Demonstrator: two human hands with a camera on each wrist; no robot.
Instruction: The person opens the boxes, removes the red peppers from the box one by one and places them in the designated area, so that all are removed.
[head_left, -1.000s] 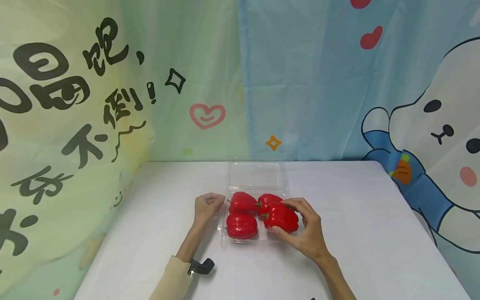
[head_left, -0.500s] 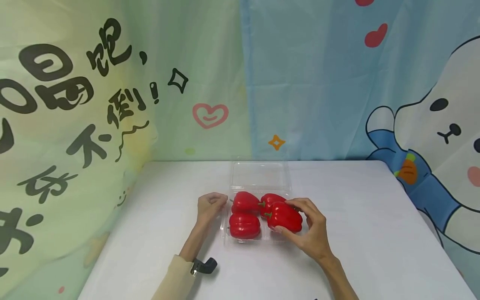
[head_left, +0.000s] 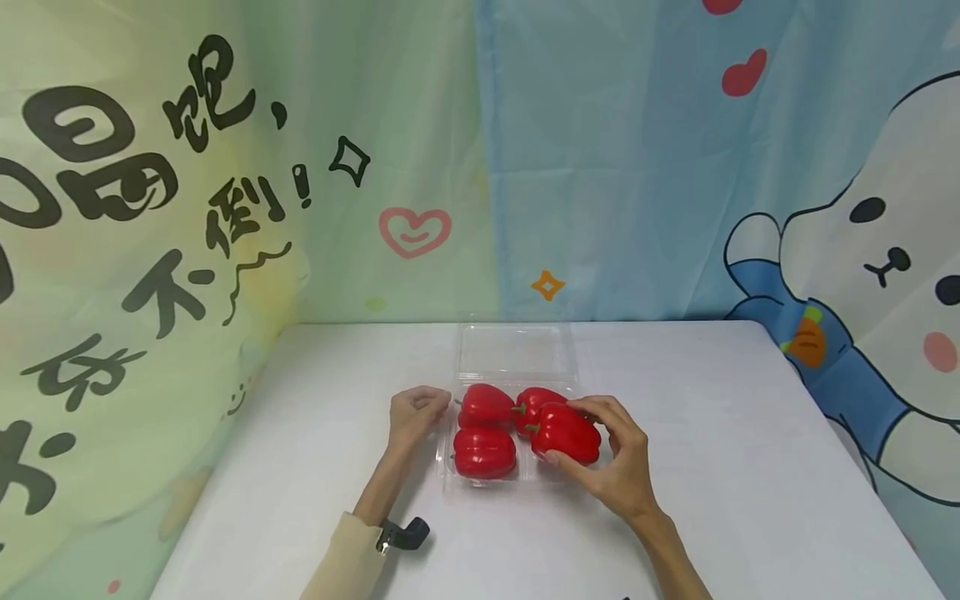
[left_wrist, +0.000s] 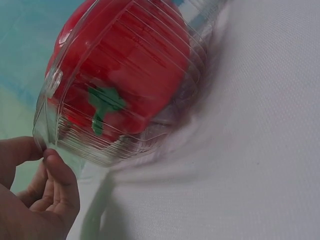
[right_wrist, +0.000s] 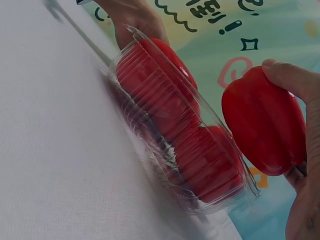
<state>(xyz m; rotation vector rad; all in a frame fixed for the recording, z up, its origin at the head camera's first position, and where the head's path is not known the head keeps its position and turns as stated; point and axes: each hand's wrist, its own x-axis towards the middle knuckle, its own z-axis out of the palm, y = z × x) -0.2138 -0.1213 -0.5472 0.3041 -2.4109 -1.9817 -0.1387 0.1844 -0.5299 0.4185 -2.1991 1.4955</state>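
A clear plastic box (head_left: 448,467) stands open on the white table, its lid (head_left: 513,350) lying flat behind it. Three red peppers lie inside: back left (head_left: 486,404), front left (head_left: 483,452) and back right (head_left: 534,402). My right hand (head_left: 567,433) grips a fourth red pepper (head_left: 558,427) over the front right corner of the box. In the right wrist view this pepper (right_wrist: 260,120) hangs above the box (right_wrist: 165,145), apart from it, in my right hand (right_wrist: 290,122). My left hand (head_left: 441,403) pinches the box's left rim; thumb and finger of the left hand (left_wrist: 45,150) meet on the box (left_wrist: 125,145).
The white table (head_left: 712,433) runs wide on both sides of the box. Printed cloth backdrops (head_left: 225,208) hang close behind and to the left and right. A black wrist strap mount (head_left: 405,533) sits on my left sleeve.
Only the head view has swayed slightly. Both hands keep their hold, and the pepper stays at about the same spot over the box.
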